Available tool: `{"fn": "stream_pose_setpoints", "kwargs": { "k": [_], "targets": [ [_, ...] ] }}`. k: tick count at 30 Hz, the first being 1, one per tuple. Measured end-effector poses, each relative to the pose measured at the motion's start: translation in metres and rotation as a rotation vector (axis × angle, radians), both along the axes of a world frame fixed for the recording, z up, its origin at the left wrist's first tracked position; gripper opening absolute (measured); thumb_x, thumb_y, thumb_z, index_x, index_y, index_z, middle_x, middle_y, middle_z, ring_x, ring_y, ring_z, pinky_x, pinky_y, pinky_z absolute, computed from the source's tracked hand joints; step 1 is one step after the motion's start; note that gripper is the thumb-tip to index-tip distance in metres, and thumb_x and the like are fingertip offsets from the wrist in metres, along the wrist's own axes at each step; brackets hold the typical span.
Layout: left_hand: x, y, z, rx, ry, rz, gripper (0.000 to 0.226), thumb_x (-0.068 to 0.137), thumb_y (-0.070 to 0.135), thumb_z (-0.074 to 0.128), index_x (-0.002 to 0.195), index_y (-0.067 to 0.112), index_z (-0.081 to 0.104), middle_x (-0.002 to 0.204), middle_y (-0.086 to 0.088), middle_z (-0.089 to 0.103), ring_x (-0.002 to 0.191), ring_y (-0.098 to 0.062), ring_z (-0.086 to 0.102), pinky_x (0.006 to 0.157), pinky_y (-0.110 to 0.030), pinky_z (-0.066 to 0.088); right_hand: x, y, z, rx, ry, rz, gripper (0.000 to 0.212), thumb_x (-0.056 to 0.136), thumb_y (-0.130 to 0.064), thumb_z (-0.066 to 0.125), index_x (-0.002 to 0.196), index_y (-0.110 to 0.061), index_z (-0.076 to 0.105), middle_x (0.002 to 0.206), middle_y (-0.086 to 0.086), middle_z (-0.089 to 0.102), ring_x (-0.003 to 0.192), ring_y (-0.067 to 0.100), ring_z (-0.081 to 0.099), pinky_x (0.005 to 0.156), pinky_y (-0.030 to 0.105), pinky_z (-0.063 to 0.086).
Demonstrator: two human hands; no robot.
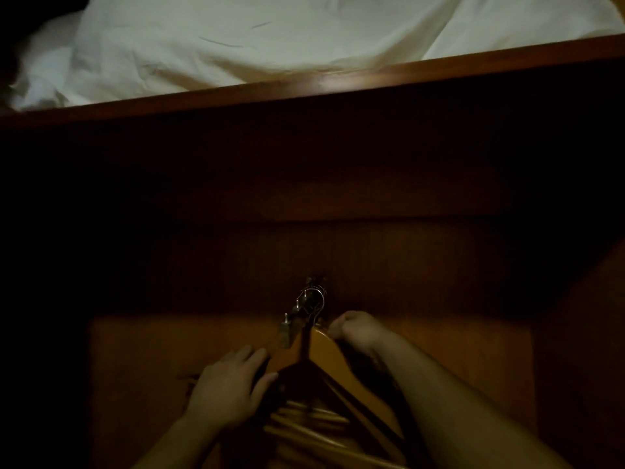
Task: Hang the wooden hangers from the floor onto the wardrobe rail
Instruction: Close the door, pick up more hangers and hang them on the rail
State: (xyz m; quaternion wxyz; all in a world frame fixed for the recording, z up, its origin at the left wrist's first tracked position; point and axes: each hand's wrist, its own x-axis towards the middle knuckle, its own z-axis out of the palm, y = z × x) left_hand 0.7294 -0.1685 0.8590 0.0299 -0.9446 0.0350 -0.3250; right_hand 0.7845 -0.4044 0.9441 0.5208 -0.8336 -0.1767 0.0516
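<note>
Dim light in here, and both hands are in among the wooden hangers (314,414), which sit bunched low in the middle of the view. Their metal hooks (313,299) are gathered together just above them. The hooks crowd round a small dark fitting that may be the wardrobe rail seen end-on, but it's too dark to say for certain.

The right hand (355,333) has its fingers curled tight on the top of the nearest hanger (323,350), right beside its hook. The left hand (233,384) is flat, fingers straight and a little spread, laid against the left side of the bunch and gripping nothing. It looks like the seating step, with the hook being worked in among the others.

Now the dangers. Those hooks are packed very close, so this one could catch on a neighbour's wire instead of the rail, then drop once the right hand lets go. In this gloom that's easy to miss. A pale metal piece (285,330) juts out on the left of the cluster and could snag too. The left hand only presses, so if the bunch swings or slides it has no hold to stop it, and a hard shove could knock a poorly seated hanger loose.

Above it all, a wooden ledge (338,82) runs across the view with a white sheet (236,38) behind it.
</note>
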Motion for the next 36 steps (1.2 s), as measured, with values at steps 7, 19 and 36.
{"fn": "stream_pose_setpoints", "kwargs": {
  "k": [7,19,36],
  "targets": [
    [-0.007,0.007,0.004,-0.008,0.022,0.009,0.054,0.093,0.068,0.019,0.128,0.036,0.046,0.113,0.014,0.050,0.103,-0.007,0.051,0.081,-0.027,0.048,-0.003,0.003,0.000,0.165,0.374,0.054,0.022,0.097,-0.019,0.060,0.119,-0.015,0.063,0.077,0.001,0.071,0.058,0.009,0.066,0.048,0.022,0.052],
    [-0.007,0.004,0.007,-0.033,0.081,0.041,0.069,0.080,0.076,0.010,0.126,0.038,0.047,0.114,0.014,0.050,0.104,-0.007,0.051,0.085,-0.029,0.050,0.001,0.004,-0.003,-0.069,-0.167,-0.063,0.009,0.094,-0.022,0.067,0.095,-0.017,0.074,0.090,-0.008,0.068,0.086,0.006,0.061,0.066,0.021,0.042],
    [-0.002,-0.011,0.015,-0.313,0.123,0.030,0.043,0.089,0.064,0.054,0.122,0.036,0.049,0.117,0.013,0.056,0.102,-0.006,0.055,0.088,-0.030,0.050,-0.028,-0.015,-0.030,-0.470,-0.538,-0.206,0.027,0.095,-0.040,0.064,0.115,-0.025,0.057,0.097,-0.008,0.057,0.088,0.012,0.059,0.070,0.025,0.047]
  ]
}}
